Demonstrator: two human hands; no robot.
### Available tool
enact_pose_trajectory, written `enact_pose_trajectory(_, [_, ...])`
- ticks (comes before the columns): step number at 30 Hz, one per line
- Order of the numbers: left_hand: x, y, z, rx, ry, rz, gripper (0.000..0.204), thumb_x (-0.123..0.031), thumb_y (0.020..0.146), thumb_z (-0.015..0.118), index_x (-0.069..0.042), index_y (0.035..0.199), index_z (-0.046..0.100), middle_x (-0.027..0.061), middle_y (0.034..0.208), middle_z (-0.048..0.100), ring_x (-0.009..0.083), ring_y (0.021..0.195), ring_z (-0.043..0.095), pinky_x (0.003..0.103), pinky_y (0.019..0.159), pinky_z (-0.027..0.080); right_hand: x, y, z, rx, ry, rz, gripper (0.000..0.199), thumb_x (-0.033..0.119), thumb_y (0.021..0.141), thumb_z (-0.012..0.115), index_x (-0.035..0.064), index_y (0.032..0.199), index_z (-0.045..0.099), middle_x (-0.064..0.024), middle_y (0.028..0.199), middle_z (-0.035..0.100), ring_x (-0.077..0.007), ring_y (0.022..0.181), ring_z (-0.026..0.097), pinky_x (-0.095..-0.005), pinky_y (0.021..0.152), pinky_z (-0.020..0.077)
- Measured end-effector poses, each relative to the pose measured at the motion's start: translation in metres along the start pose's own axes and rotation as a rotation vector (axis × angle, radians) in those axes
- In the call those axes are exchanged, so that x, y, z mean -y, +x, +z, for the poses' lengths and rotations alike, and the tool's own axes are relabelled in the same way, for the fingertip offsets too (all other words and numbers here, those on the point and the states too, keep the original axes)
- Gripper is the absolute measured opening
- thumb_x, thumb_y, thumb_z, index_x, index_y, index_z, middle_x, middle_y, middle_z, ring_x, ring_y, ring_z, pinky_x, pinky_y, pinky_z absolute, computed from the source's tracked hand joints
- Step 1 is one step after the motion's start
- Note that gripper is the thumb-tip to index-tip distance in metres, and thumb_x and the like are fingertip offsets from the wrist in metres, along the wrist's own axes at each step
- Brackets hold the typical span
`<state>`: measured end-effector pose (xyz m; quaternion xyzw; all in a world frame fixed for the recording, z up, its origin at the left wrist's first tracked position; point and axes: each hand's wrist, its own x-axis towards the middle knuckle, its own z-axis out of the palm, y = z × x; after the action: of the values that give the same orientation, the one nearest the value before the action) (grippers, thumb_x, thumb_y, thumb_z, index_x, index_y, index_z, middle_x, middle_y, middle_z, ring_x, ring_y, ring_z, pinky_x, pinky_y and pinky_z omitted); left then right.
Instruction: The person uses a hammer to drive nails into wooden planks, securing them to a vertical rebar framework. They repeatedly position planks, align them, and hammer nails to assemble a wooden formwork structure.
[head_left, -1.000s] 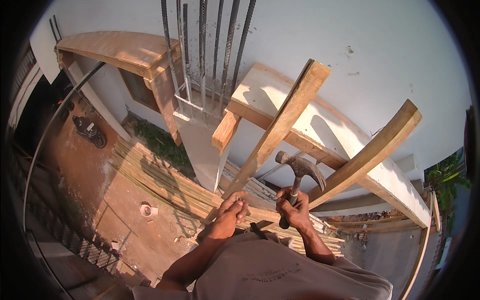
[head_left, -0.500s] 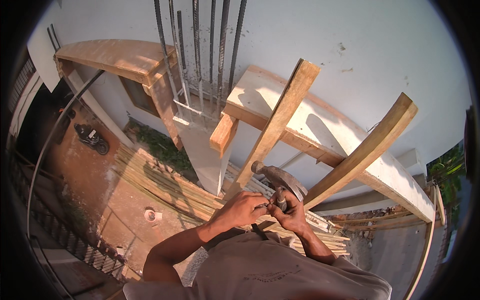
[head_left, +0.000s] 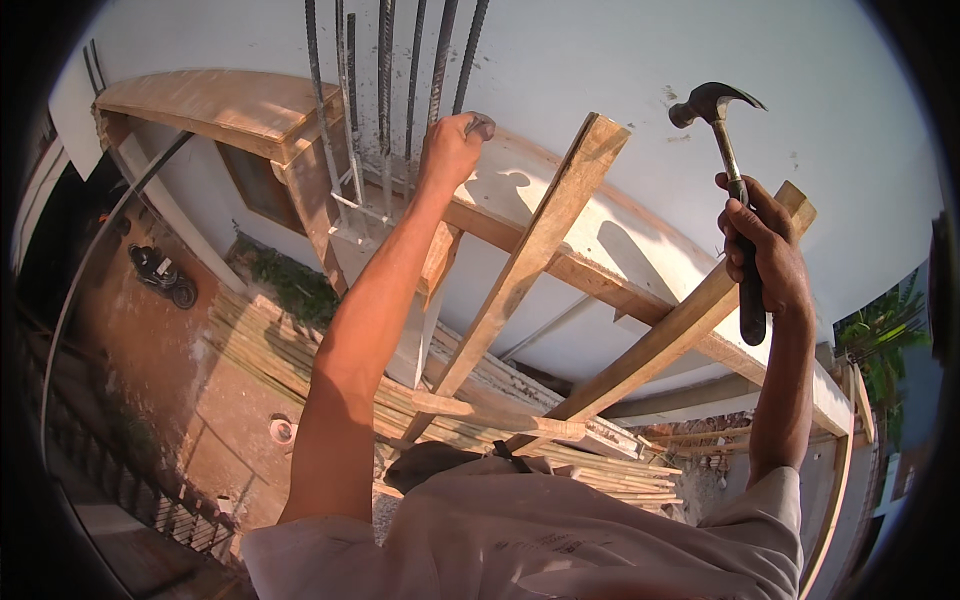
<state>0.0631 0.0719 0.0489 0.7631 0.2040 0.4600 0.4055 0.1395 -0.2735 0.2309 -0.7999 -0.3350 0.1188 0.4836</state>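
Note:
My left hand is raised over the left end of the pale board platform, near the upright steel bars. Its fingers are closed, and a small greyish shape shows at the fist's right side; I cannot make out what it is. On the right, my right hand grips a claw hammer by its dark handle, with the head up and the claw pointing right. Behind the right hand, a slanted timber crosses the platform edge. Another timber leans between my hands.
Several steel reinforcing bars rise from a concrete column beside the left hand. A wooden formwork box stands farther left. Below lie long poles on the ground, with a parked motorcycle at far left. A white wall backs the platform.
My hands were together in front of my chest with the hammer. Now they are apart: the left has reached up and forward to the platform, the right has lifted the hammer up to the right.

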Motion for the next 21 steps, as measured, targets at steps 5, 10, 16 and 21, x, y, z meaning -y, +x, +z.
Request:
enact_pose_trajectory(5, [0.023, 0.030, 0.033, 0.103, 0.176, 0.075, 0.018, -0.017, 0.088, 0.066, -0.008, 0.100, 0.076, 0.0173, 0.091, 0.073, 0.0333, 0.085, 0.070, 0.039, 0.077, 0.053, 0.030, 0.073, 0.004, 0.144, -0.288, 0.036, 0.027, 0.019, 0.097, 0.055, -0.0021, 0.112, 0.060, -0.0001, 0.076, 0.050, -0.0057, 0.057, 0.050, -0.0231, 0.046, 0.0455])
enact_pose_trajectory(10, [0.040, 0.047, 0.044, 0.135, 0.160, -0.131, 0.019, -0.018, 0.088, 0.066, -0.008, 0.102, 0.076, 0.0140, 0.090, 0.074, 0.0272, 0.083, 0.071, 0.036, 0.076, 0.052, 0.016, 0.131, 0.027, 0.363, -0.603, -0.185, 0.026, 0.024, 0.099, 0.053, -0.0009, 0.101, 0.060, -0.0026, 0.075, 0.053, -0.0097, 0.059, 0.054, -0.0290, 0.051, 0.0502])
enact_pose_trajectory(16, [0.041, 0.057, 0.055, 0.178, 0.032, -0.180, 0.020, -0.021, 0.086, 0.069, -0.009, 0.100, 0.077, 0.0101, 0.086, 0.075, 0.0192, 0.079, 0.069, 0.033, 0.075, 0.051, -0.040, 0.156, 0.071, 0.362, -0.764, -0.355, 0.035, 0.026, 0.101, 0.046, -0.0046, 0.110, 0.059, -0.0168, 0.082, 0.063, -0.0255, 0.072, 0.058, -0.0447, 0.077, 0.0507])
enact_pose_trajectory(21, [0.040, 0.058, 0.057, 0.319, 0.104, -0.141, 0.018, -0.022, 0.086, 0.070, -0.012, 0.099, 0.078, 0.0090, 0.086, 0.075, 0.0193, 0.080, 0.070, 0.032, 0.075, 0.052, -0.060, 0.167, 0.079, 0.359, -0.744, -0.219, 0.035, 0.025, 0.099, 0.050, -0.0080, 0.107, 0.061, -0.0259, 0.091, 0.068, -0.0362, 0.089, 0.065, -0.0465, 0.083, 0.0493])
